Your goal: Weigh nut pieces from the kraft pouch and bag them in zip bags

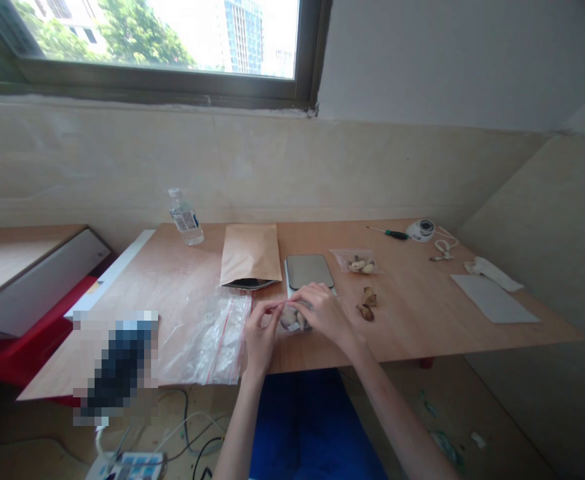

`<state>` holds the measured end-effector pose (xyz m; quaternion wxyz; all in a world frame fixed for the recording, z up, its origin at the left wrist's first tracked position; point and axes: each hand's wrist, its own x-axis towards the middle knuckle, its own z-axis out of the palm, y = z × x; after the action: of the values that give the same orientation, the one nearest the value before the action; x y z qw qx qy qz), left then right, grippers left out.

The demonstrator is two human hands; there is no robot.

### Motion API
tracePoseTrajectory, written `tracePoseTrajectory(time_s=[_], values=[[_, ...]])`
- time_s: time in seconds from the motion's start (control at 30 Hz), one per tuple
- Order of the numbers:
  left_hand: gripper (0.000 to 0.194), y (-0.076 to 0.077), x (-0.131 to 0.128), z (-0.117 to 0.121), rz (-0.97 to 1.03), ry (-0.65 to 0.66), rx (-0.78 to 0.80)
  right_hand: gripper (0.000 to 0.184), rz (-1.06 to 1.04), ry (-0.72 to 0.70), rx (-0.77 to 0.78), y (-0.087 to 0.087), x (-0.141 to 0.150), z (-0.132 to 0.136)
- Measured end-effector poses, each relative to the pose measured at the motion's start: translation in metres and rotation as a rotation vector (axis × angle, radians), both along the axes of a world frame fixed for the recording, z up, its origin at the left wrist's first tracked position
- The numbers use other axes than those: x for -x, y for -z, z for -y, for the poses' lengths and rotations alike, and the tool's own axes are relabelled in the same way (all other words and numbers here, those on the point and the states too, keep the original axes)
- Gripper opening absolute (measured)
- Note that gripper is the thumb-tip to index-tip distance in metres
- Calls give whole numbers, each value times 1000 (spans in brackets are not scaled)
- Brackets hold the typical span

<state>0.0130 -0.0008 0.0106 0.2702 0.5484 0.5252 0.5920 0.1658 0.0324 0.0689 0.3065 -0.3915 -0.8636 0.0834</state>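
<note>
My left hand point(263, 340) and my right hand point(325, 313) meet over the wooden table point(412, 320), both fingers pinching the top edge of a small clear plastic bag point(292, 320). Pale, lumpy pieces fill that bag. Behind my hands lies a flat grey digital scale point(309, 271), with a kraft paper envelope point(251, 255) to its left. A large clear zip bag point(212, 343) lies beside my left hand. Dark brown pieces point(367, 303) sit loose on the wood to my right, past them a second small bag point(355, 262) of pale pieces.
A water bottle point(186, 217) stands at the back edge. Further right lie a green-handled screwdriver point(389, 233), a white device with cord point(421, 230), a grey sheet point(492, 298) and a white cloth point(492, 273). A pixelated patch point(117, 367) covers the front left. Cables run across the floor below.
</note>
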Motion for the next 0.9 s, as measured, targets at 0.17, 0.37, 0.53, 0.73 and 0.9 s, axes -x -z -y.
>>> tracePoseTrajectory(time_s=[0.17,0.37,0.53,0.73,0.9], values=[[15,-3,-4,0,-17,5,-31,19,60,44,-90,6,5,-2],[17,-5,-5,1,0,-25,-27,17,81,72,-120,8,8,1],[19,1,1,1,33,-42,8,12,49,20,-46,5,-3,0],[19,0,-1,0,41,5,30,19,69,69,-88,13,-3,0],[18,-6,-4,-2,69,65,26,18,83,64,-86,12,-1,2]])
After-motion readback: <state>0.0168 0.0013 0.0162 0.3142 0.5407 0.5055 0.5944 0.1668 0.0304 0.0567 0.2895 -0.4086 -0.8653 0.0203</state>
